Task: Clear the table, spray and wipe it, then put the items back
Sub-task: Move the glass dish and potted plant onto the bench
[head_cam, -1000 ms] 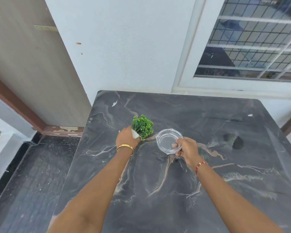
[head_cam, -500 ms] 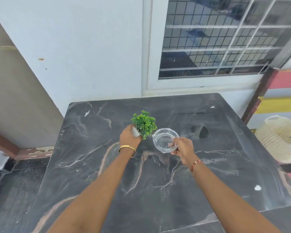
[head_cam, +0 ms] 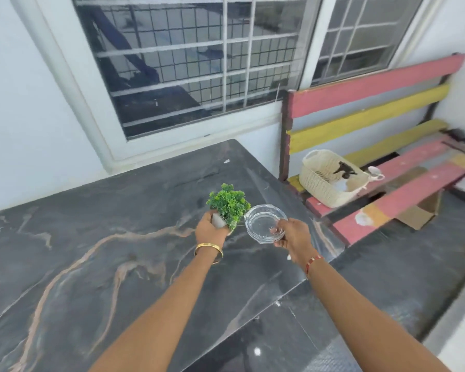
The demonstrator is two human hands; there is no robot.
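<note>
Glass, clear faceted dish [head_cam: 265,224]: pinched at its rim by right hand [head_cam: 293,237]. Small green potted plant [head_cam: 228,205]: left hand [head_cam: 209,229] wrapped around pot. Both carried above dark marble tabletop [head_cam: 91,251], near its right edge, likely for clearing.

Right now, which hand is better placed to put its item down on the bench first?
Right hand: holding the glass dish, it is nearer the bench. The left hand holds the plant farther away.

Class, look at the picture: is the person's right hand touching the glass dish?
Touching. The head view shows the right hand with its fingers curled over the near rim of the glass dish, holding it up above the table.
</note>
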